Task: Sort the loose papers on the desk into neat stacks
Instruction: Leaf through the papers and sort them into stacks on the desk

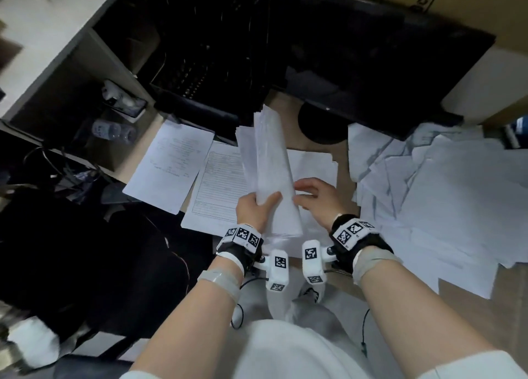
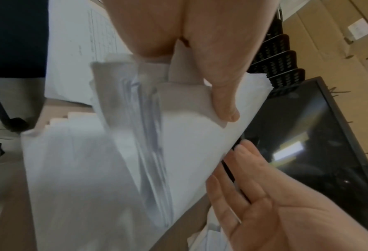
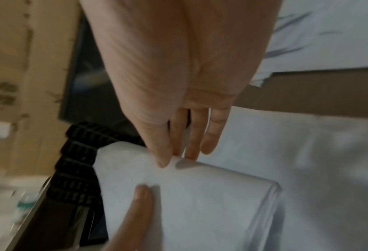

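Squaring up: left hand (image 1: pixel 254 211) gripping thick curled sheaf of white printed papers (image 1: pixel 271 173) above brown desk's (image 1: pixel 468 298) near edge, right hand (image 1: pixel 317 198) open alongside. Next: tapping edges flush, setting down.

Left hand (image 1: pixel 253 211): raised in front of the body, thumb laid across the front face of a bundle of papers (image 1: pixel 271 173), fingers behind it, gripping near the lower end. Right hand (image 1: pixel 318 200): beside the bundle's right edge, fingers straight and slightly spread, fingertips (image 3: pixel 189 152) touching that edge, palm turned toward the left hand. Both forearms: bare, extended forward, roughly parallel. Both wrists: strapped with marker-covered camera mounts.
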Demonstrator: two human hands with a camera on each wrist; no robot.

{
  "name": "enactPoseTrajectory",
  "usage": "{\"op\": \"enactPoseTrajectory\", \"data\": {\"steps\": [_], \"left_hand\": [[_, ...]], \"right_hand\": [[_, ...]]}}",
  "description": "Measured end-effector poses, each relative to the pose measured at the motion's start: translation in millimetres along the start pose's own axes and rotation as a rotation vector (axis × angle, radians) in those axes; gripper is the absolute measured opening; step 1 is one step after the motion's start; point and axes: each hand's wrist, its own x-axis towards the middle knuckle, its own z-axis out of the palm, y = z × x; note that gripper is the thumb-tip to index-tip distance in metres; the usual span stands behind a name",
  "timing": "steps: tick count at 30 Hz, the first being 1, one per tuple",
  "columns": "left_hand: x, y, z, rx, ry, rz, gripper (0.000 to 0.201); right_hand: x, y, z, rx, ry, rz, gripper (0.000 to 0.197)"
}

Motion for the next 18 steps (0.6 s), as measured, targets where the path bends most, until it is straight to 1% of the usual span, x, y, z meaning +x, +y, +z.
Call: {"op": "enactPoseTrajectory", "data": {"steps": [2, 5, 6, 7, 9, 10, 11, 12, 13, 14, 15, 16, 18], "left_hand": [[-4, 7, 10, -0.048, -0.008, 0.01, 0.036], [-10, 18, 20, -0.184, -0.06, -0.019, 0.055], [-11, 19, 23, -0.216, -0.079, -0.033, 0.058], [-11, 19, 24, -0.241, -0.093, -0.044, 0.058], [-13, 22, 25, -0.269, -0.113, -0.051, 0.052], [-13, 23, 26, -0.265, -0.121, -0.046, 0.051], [-15, 25, 28, -0.247, -0.136, -0.029, 0.051], [-16, 25, 30, -0.203, -0.146, 0.001, 0.049], [-16, 25, 31, -0.139, -0.143, 0.046, 0.044], [-17, 26, 31, -0.084, -0.136, 0.082, 0.037], [-17, 26, 31, -0.054, -0.121, 0.093, 0.032], [-15, 22, 30, -0.044, -0.104, 0.094, 0.032], [-10, 16, 23, -0.081, -0.072, 0.077, 0.043]], "right_hand": [[0, -4, -6, -0.033, -0.014, -0.027, 0.033], [-5, -9, -19, -0.045, -0.041, -0.056, 0.042], [-6, -11, -22, -0.034, -0.043, -0.058, 0.042], [-7, -12, -25, -0.013, -0.045, -0.056, 0.04], [-10, -17, -28, 0.043, -0.044, -0.024, 0.031], [-11, -18, -29, 0.069, -0.048, -0.001, 0.028], [-13, -19, -29, 0.084, -0.054, 0.033, 0.034], [-16, -20, -30, 0.091, -0.073, 0.061, 0.045], [-16, -20, -30, 0.085, -0.085, 0.085, 0.053], [-17, -19, -30, 0.051, -0.092, 0.099, 0.055], [-17, -18, -30, 0.015, -0.078, 0.106, 0.055], [-14, -15, -30, -0.033, -0.039, 0.109, 0.054], [-9, -8, -32, -0.111, 0.057, 0.103, 0.039]]}}
